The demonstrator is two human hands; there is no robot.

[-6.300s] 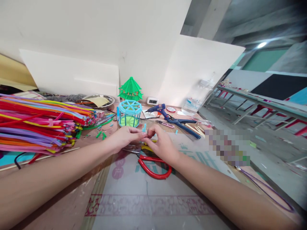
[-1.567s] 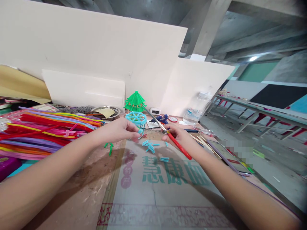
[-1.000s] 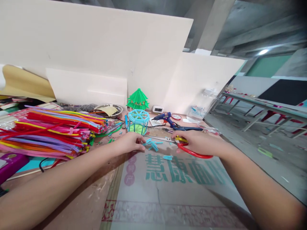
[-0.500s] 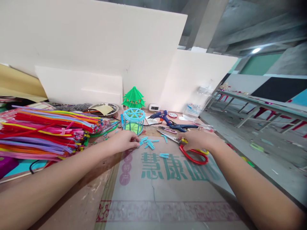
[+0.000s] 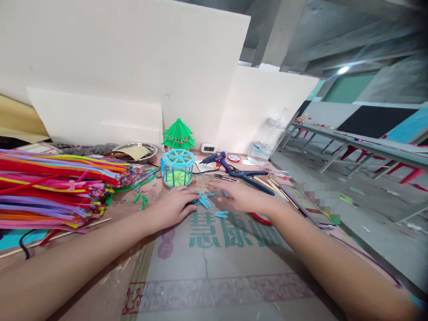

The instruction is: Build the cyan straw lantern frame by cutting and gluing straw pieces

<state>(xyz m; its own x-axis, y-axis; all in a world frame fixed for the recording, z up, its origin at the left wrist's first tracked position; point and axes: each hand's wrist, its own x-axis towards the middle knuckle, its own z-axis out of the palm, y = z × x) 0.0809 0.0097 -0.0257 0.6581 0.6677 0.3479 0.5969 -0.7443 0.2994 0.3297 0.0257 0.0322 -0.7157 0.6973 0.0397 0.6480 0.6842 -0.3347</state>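
Note:
My left hand [image 5: 174,206] rests on the cardboard sheet [image 5: 214,263] with its fingertips at a small heap of short light-blue stick pieces [image 5: 202,201]. My right hand [image 5: 241,196] hovers flat and open just right of that heap, holding nothing. The red-handled scissors [image 5: 260,219] lie on the cardboard, mostly hidden under my right wrist. One more blue piece [image 5: 221,214] lies loose in front. A light-blue cage-like model [image 5: 178,167] stands just behind the hands, with a green pagoda-roof model [image 5: 178,134] behind it.
A big stack of coloured chenille stems [image 5: 56,183] fills the left. Behind the hands lie a blue glue gun [image 5: 219,159], blue pliers [image 5: 254,176], a metal dish [image 5: 137,151] and a water bottle [image 5: 264,145]. A phone [image 5: 306,205] lies right. White boards stand at the back.
My right hand has set the scissors down on the cardboard and moved left, open, toward the blue pieces. My left hand has stayed at the heap.

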